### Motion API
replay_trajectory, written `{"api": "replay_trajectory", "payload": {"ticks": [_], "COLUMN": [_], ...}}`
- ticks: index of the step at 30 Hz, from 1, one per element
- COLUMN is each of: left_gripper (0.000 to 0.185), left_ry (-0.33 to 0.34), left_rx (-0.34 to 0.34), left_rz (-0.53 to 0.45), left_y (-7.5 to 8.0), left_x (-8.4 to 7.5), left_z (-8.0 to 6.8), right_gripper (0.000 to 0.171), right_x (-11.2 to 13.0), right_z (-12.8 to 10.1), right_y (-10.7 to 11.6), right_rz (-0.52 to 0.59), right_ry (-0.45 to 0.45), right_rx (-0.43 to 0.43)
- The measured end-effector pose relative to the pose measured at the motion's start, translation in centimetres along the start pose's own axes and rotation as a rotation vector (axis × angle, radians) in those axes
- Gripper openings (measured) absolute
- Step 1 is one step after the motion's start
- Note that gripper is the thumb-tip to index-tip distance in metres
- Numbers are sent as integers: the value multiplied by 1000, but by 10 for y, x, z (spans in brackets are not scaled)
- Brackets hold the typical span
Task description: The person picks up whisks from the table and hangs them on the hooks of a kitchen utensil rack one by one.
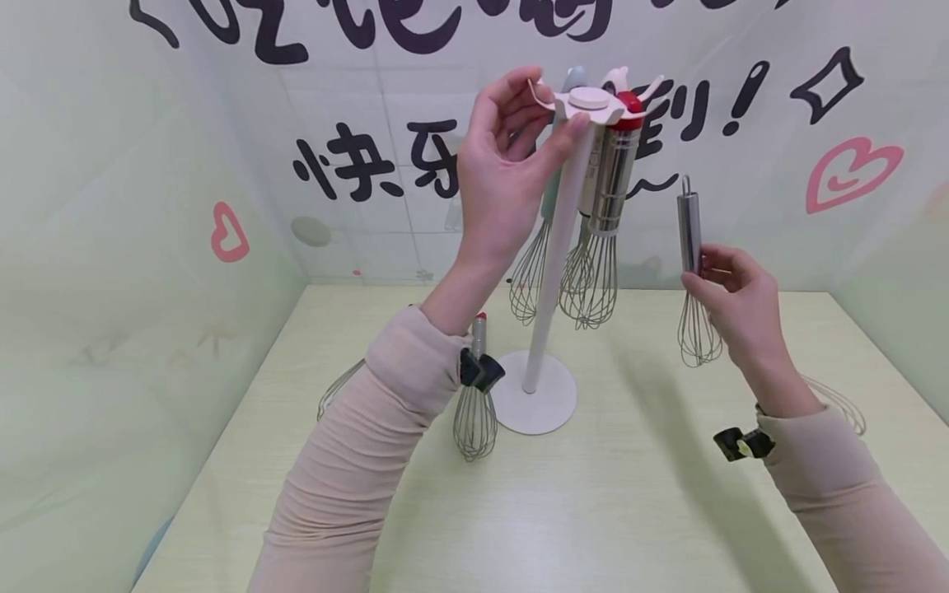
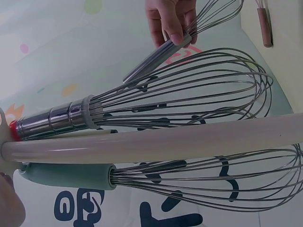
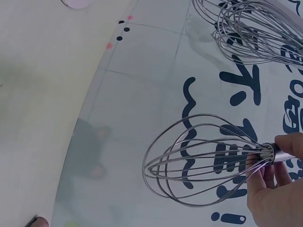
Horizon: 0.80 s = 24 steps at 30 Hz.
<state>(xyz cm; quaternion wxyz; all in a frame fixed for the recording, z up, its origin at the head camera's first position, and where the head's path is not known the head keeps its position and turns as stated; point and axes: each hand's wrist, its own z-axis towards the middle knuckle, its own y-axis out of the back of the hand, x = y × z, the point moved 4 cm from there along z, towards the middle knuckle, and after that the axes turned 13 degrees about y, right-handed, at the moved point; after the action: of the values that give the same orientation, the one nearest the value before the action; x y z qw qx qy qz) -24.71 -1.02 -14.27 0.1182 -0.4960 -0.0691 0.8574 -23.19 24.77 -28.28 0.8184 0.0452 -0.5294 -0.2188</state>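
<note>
A white stand [image 1: 558,247] with a round base [image 1: 535,403] rises from the table. My left hand [image 1: 544,103] pinches its hooked top piece [image 1: 589,99]. Two whisks hang from it: one steel-handled with a red cap [image 1: 606,189], one teal-handled [image 1: 535,263]. In the left wrist view both lie along the pole [image 2: 165,142], the steel one [image 2: 180,94] above and the teal one [image 2: 66,175] below. To the right of the stand, my right hand [image 1: 704,268] grips a small steel whisk [image 1: 691,231] by its handle, wires down [image 3: 203,161].
On the pale table [image 1: 593,511] a whisk with a red-tipped handle [image 1: 475,412] lies beside the base. Another whisk [image 1: 337,391] shows behind my left sleeve, and one more [image 1: 838,399] behind my right wrist. Walls with lettering close in the back and sides.
</note>
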Motion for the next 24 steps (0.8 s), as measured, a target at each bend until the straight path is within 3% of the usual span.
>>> {"api": "replay_trajectory", "payload": {"ticks": [8, 17, 24], "left_gripper": [56, 56, 56], "left_ry": [6, 6, 10], "left_rx": [-2, 1, 0], "left_rz": [-9, -11, -14], "left_y": [0, -1, 0], "left_x": [-1, -2, -1], "left_z": [0, 0, 0], "right_gripper": [30, 31, 32], "right_x": [17, 37, 54], "right_z": [-4, -8, -12], "right_y": [-1, -1, -3], "right_rz": [111, 351, 372], "right_ry": [63, 129, 172], "right_rx": [-34, -35, -39]}}
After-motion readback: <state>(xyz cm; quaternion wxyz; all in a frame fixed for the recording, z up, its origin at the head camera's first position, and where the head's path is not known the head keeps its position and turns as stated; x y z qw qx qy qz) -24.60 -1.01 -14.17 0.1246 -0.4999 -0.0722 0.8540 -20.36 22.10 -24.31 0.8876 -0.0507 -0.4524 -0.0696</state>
